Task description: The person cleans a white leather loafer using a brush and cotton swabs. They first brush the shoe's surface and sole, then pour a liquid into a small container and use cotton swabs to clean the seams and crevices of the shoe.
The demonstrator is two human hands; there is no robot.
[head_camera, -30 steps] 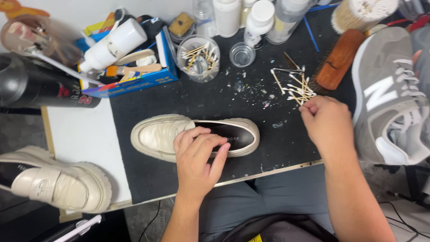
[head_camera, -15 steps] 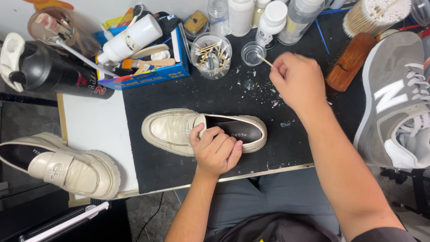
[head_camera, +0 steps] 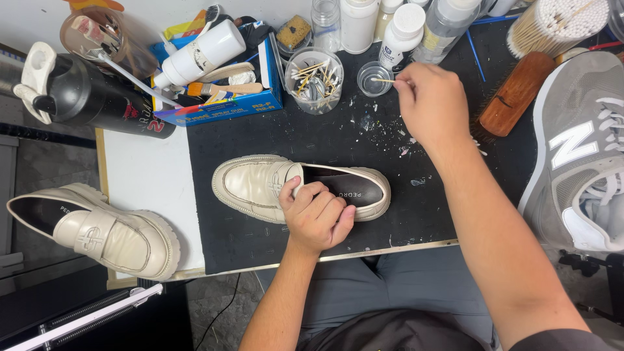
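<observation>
Knees and grey trousers at the near edge, under the table (head_camera: 156, 195). Just beyond, my left hand (head_camera: 316, 218) lay curled over the near side of the cream loafer (head_camera: 253, 185), fingers (head_camera: 305, 195) hooked into the dark opening where tongue meets insole. Shoe lay on its sole on the black mat (head_camera: 338, 140), toe to the left. A second ago that hand was flatter across the shoe; now the grip looked tighter and the shoe seemed pinned.

Farther out, my right hand (head_camera: 432, 104) had left the loose heap of swabs near the wooden brush (head_camera: 517, 94) and carried one cotton swab (head_camera: 382, 80) forward. Fingers pinched narrow on the stick, tip resting at the rim of the small clear dish (head_camera: 374, 77). I read this as wetting the swab, with cleaning of the shoe not yet begun.

Far edge: jar of used swabs (head_camera: 314, 78), white bottles (head_camera: 401, 29), blue box (head_camera: 227, 107). Second loafer (head_camera: 97, 231) off left; grey sneaker (head_camera: 578, 149) off right.
</observation>
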